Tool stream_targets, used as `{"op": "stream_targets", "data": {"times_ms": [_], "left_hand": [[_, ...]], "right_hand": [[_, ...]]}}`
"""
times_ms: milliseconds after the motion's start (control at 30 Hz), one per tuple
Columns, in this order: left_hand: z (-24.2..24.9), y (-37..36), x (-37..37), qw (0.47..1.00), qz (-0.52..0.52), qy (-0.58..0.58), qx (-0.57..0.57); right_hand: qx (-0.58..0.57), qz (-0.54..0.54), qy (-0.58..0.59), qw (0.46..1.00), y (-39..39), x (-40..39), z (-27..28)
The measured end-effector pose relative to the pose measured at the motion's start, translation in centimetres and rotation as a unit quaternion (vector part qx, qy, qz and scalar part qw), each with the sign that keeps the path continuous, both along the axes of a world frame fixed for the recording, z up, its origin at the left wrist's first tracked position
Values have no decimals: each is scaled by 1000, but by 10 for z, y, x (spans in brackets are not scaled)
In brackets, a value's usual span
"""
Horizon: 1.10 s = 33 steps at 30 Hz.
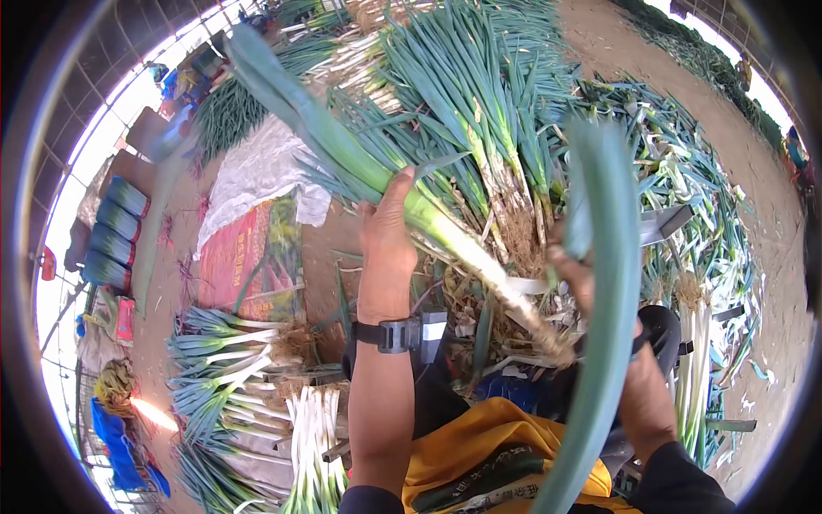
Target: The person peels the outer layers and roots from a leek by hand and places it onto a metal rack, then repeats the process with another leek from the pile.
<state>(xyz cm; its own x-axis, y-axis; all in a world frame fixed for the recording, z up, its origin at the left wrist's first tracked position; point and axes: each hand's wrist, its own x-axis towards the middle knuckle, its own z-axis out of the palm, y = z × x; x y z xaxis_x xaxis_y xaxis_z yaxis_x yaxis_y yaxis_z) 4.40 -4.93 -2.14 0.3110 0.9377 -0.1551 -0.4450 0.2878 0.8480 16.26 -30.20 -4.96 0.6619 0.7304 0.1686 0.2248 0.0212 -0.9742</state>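
My left hand [390, 227] is wrapped around a large green onion [475, 257]. The onion slants across the view, its broad green leaves at upper left and its dirty root end at lower right. To the right, my right hand [575, 278] is closed on a long green onion leaf [610, 257], with its fingers partly hidden. That leaf is blurred, bends over near the top and hangs down close to the camera. A pale strip [527, 285] sticks out beside the right hand, near the onion's white stalk.
Bundled green onions [479, 94] with soil on their roots lie ahead. Trimmed leaves [685, 163] are heaped at right. More onions [231, 377] lie at lower left, beside a bunch with white stalks [312, 445]. A yellow apron [479, 454] covers my lap. A printed sack [253, 257] lies left.
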Motion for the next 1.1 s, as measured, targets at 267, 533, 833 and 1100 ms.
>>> {"op": "stream_targets", "data": {"times_ms": [267, 533, 833, 1100], "left_hand": [[6, 17, -16, 994, 5, -113, 5], [8, 6, -14, 982, -121, -144, 15], [4, -28, 6, 967, -215, -129, 33], [2, -26, 7, 966, -218, -137, 21]], "right_hand": [[-35, -354, -65, 932, -437, 367, 35], [-105, -418, -161, 888, -454, 236, 58], [-95, 52, -237, 965, -25, -37, 20], [-89, 84, -273, 954, 32, -38, 10]]}}
